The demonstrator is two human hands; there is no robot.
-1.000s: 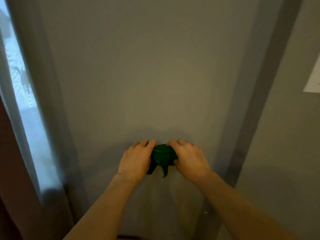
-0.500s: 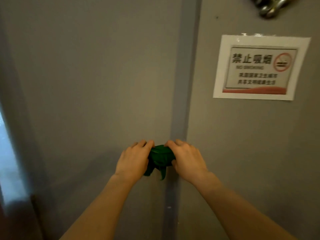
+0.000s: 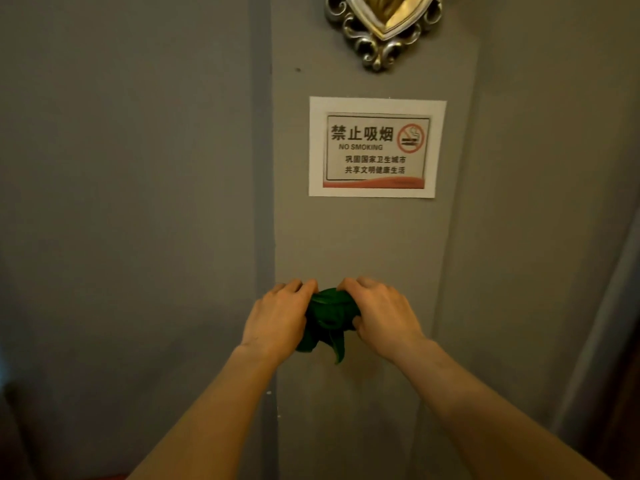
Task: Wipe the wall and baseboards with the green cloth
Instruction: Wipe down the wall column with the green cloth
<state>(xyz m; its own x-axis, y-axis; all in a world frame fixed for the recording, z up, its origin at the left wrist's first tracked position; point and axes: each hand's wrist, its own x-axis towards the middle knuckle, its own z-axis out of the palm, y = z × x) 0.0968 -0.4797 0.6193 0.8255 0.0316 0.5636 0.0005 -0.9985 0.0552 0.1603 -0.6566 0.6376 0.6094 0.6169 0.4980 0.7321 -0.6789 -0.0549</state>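
Observation:
A bunched green cloth [image 3: 329, 315] is pressed against the grey wall [image 3: 360, 244], on a raised pillar section. My left hand [image 3: 277, 317] grips the cloth's left side and my right hand [image 3: 384, 313] grips its right side, fingers curled over it. A loose corner of the cloth hangs down between my wrists. No baseboard is in view.
A white "No Smoking" sign [image 3: 376, 147] is stuck on the pillar above my hands. An ornate silver and gold frame [image 3: 382, 26] hangs higher up. The pillar's left edge [image 3: 272, 202] steps out from the flat wall on the left. A curtain-like strip [image 3: 595, 341] shows at the right.
My view and both hands with the cloth have shifted rightwards along the wall, from the flat panel near the window onto the pillar below the sign. The grip on the cloth is unchanged.

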